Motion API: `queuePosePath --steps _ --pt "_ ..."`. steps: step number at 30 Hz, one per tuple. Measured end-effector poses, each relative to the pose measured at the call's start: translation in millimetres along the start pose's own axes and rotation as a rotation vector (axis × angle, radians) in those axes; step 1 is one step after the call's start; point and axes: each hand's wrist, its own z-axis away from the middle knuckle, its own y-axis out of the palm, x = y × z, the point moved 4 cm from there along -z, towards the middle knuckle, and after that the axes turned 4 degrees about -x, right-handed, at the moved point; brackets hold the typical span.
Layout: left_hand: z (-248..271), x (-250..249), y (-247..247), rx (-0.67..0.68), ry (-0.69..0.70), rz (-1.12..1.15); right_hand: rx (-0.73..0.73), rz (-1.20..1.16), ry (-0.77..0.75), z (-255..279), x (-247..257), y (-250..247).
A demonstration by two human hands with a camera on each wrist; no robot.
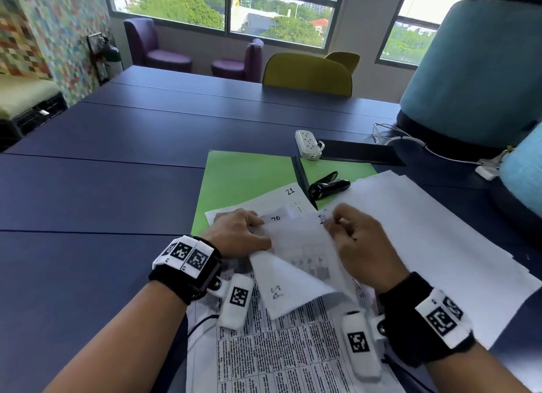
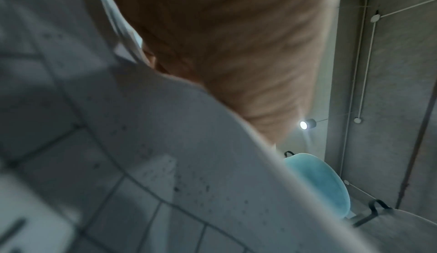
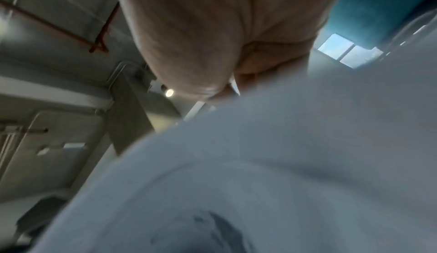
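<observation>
A stack of printed white sheets (image 1: 281,348) lies on the blue table near me. One sheet (image 1: 296,263) is lifted and curled over above the stack, with a handwritten mark on its underside. My left hand (image 1: 240,234) grips its left edge, fingers curled over the paper. My right hand (image 1: 352,237) pinches its top right corner. In the left wrist view the palm (image 2: 231,51) sits over a printed sheet (image 2: 141,163). The right wrist view is filled by the palm (image 3: 212,32) and blurred white paper (image 3: 283,163).
A green folder (image 1: 243,181) lies under the numbered pages. A black stapler (image 1: 330,185) rests on it beside a dark stand (image 1: 302,181). A white power strip (image 1: 308,144) and cables sit behind. Blank white sheets (image 1: 440,240) spread to the right. Teal chairs (image 1: 475,69) stand at right.
</observation>
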Motion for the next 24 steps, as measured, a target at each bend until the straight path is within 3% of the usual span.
queuePosePath --steps 3,6,7,10,11,14,15,18,19,22,24 --pt "-1 3 -2 -0.001 -0.018 -0.012 -0.025 -0.205 0.054 -6 -11 -21" --pt "-1 2 -4 -0.02 -0.021 -0.014 0.231 -0.044 0.076 1 -23 -22" --pt "0 1 -5 -0.025 -0.025 -0.011 0.239 -0.024 0.081 3 -27 -23" --pt "1 1 -5 -0.029 -0.055 0.008 0.017 -0.165 0.12 2 -37 -39" --pt "1 3 -5 -0.024 -0.064 0.014 0.034 -0.182 0.136 2 -41 -41" --pt "3 3 -6 -0.022 -0.063 0.035 0.337 -0.052 0.163 13 -48 -33" --pt "3 2 -6 -0.019 -0.058 0.041 0.342 -0.038 0.153 15 -50 -32" --pt "4 -1 -6 -0.01 -0.046 0.047 0.089 -0.137 0.163 13 -55 -42" --pt "3 0 -5 -0.003 -0.041 0.059 0.084 -0.156 0.172 12 -56 -42" --pt "3 2 -5 -0.001 -0.035 0.064 0.255 -0.082 0.169 18 -55 -34" --pt "1 4 -5 -0.01 -0.024 0.052 0.061 -0.062 0.145 15 -59 -43"
